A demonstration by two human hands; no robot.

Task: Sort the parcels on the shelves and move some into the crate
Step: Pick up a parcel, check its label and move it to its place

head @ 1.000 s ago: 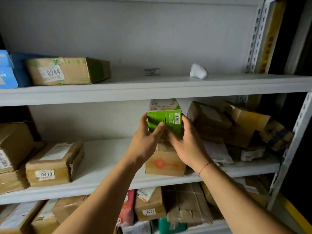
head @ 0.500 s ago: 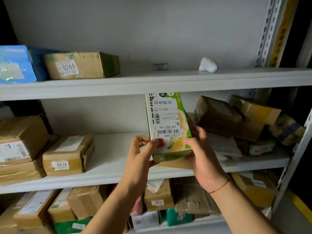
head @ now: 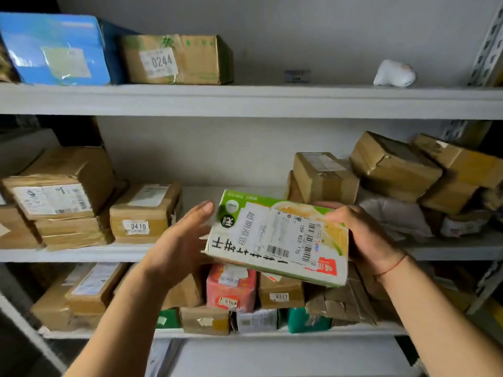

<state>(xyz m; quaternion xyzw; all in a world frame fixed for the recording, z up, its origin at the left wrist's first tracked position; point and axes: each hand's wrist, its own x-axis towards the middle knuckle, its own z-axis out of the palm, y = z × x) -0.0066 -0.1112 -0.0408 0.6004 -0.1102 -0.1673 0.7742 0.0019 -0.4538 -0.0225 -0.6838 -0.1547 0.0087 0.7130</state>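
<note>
the green-and-white parcel (head: 277, 238) is held in front of the middle shelf (head: 81, 253), clear of its surface, label side up and long axis nearly level; half a second earlier it stood upright on end between both hands. the right hand (head: 364, 235) grips the parcel's right end, fingers curled behind it and thumb on top. the left hand (head: 177, 240) has changed from a pinch at the lower corner to a flat support, fingers straight and together, touching the parcel's left edge. the view has shifted closer and to the left since then. count, top shelf (head: 245, 100): one blue parcel (head: 54, 50), one brown box marked 0244 (head: 177, 59), one small white object (head: 394, 73). count, middle shelf, left side: one box marked 0410 (head: 144, 213) and a stack of at least two brown parcels (head: 60, 197). right side: at least four brown boxes (head: 394, 164) in a loose pile; the exact number cannot be told. lower shelf: one pink parcel (head: 231, 287) and one box marked 0227 (head: 280, 291) among others.
</note>
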